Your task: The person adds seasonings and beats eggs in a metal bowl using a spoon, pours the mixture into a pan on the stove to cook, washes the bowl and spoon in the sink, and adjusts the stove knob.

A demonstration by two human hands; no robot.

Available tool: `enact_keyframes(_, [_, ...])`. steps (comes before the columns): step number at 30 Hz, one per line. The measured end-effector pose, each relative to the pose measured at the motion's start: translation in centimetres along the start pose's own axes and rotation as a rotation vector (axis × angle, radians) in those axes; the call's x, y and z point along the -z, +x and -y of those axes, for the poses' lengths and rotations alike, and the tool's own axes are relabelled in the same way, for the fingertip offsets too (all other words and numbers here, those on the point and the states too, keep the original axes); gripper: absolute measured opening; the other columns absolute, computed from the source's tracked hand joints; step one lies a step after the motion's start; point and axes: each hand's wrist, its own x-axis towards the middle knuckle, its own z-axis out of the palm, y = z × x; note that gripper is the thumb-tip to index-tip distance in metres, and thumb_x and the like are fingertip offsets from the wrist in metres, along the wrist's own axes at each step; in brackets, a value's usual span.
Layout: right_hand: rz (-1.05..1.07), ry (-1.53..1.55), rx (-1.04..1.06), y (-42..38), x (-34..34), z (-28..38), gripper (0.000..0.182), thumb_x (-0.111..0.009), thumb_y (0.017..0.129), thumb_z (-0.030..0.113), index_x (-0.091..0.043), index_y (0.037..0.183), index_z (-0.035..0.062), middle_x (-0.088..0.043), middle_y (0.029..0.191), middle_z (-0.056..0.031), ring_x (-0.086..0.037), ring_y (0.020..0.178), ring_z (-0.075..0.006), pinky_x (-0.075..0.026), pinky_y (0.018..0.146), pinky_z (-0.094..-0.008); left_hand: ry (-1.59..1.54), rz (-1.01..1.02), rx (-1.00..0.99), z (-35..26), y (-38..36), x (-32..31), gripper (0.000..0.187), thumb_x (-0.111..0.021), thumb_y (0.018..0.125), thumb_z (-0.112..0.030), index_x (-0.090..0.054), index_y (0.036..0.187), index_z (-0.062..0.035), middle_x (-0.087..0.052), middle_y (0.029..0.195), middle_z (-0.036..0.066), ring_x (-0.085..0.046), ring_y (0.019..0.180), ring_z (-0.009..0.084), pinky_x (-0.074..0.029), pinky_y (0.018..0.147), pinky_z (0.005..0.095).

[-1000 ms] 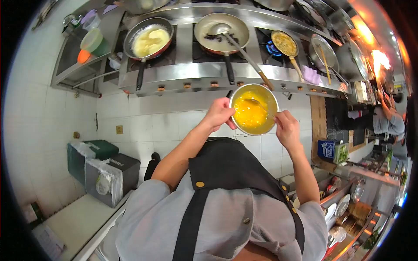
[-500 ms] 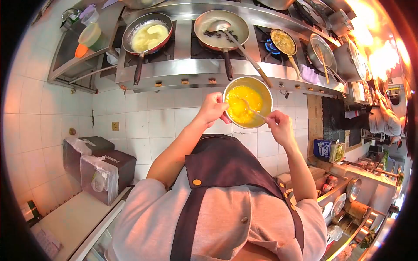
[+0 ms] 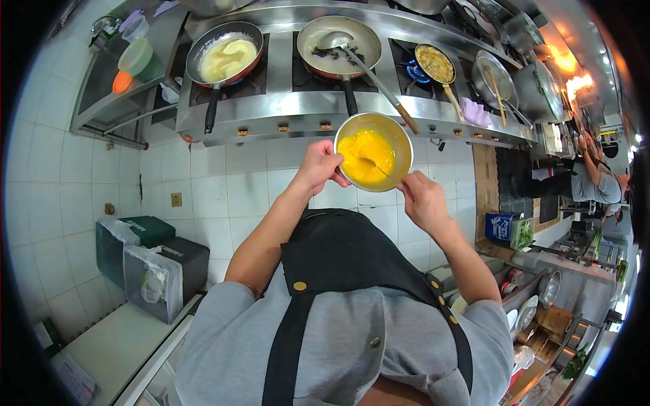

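Observation:
My left hand [image 3: 321, 166] grips the rim of a metal bowl [image 3: 403, 139] from its left side. Inside lies bright yellow beaten egg [image 3: 367, 154], its surface swirled. Between the closed fingers of my right hand [image 3: 425, 198] is a thin metal utensil [image 3: 387, 174], a spoon or fork. Its far end dips into the egg, so the tip's shape is hidden. The bowl tilts toward me in front of the stove's edge, just below the handle of a frying pan [image 3: 318, 62] with a ladle [image 3: 359, 59] resting in it.
On the stove [image 3: 284, 108] are a pan of pale yellow food [image 3: 229, 57], a small pan [image 3: 435, 64] beside a lit blue burner, and a metal bowl with chopsticks [image 3: 493, 78]. Flames [image 3: 577, 85] rise at the far right near another person [image 3: 596, 179]. Black boxes [image 3: 177, 277] stand left.
The bowl has shifted slightly left and up, and the utensil has moved through the egg. The large flame at the right has shrunk, and the orange glow has faded.

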Motion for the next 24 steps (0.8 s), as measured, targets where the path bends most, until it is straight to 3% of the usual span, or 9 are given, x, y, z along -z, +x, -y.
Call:
enact_keyframes(9, [-0.013,-0.037,0.017,1.0,-0.2,-1.4,0.009,-0.061,0.076,0.004,-0.052,0.077,0.0037,-0.052,0.07,-0.0116,-0.055,0.061,-0.0324,-0.045,0.052,-0.0412,-0.006,-0.017,-0.001,-0.4,-0.8,0.8,0.006,-0.047,0.078,0.004,-0.043,0.076,0.0005,-0.058,0.07,0.018,-0.063,0.051,0.0288,-0.053,0.039,0.034])
enact_keyframes(15, [-0.097,-0.117,0.155,5.0,-0.9,-2.9,0.008,-0.06,0.076,0.002,-0.056,0.082,0.005,-0.054,0.073,-0.0123,-0.055,0.061,-0.0336,-0.045,0.052,-0.0402,-0.025,-0.033,-0.04,-0.7,-1.0,1.5,0.007,-0.047,0.077,0.006,-0.042,0.074,0.001,-0.057,0.068,0.019,-0.063,0.051,0.0299,-0.053,0.039,0.0341])
enact_keyframes(18, [-0.155,-0.151,0.116,6.0,0.1,-2.3,0.006,-0.061,0.076,0.004,-0.056,0.08,0.004,-0.055,0.071,-0.0136,-0.056,0.061,-0.0342,-0.045,0.053,-0.0411,-0.049,-0.061,-0.064,-0.9,-1.6,1.9,0.007,-0.046,0.077,0.006,-0.042,0.074,0.001,-0.057,0.068,0.019,-0.063,0.052,0.0301,-0.054,0.039,0.0338])
enact_keyframes(21, [-0.013,-0.142,-0.091,5.4,0.6,-1.6,0.007,-0.06,0.076,0.008,-0.055,0.075,0.0039,-0.059,0.071,-0.0159,-0.059,0.064,-0.0353,-0.047,0.057,-0.0442,-0.076,-0.108,-0.088,-0.8,-2.4,2.1,0.007,-0.046,0.077,0.006,-0.042,0.074,0.0011,-0.057,0.068,0.019,-0.063,0.052,0.0301,-0.054,0.039,0.0339])
enact_keyframes(24, [0.164,0.059,-0.207,4.6,-0.2,-0.9,0.009,-0.061,0.076,0.011,-0.058,0.074,0.0028,-0.06,0.067,-0.0179,-0.059,0.065,-0.0364,-0.047,0.06,-0.0449,-0.085,-0.165,-0.112,-0.6,-3.1,2.3,0.007,-0.046,0.078,0.006,-0.042,0.074,0.0012,-0.057,0.068,0.019,-0.063,0.051,0.0299,-0.054,0.039,0.0342])
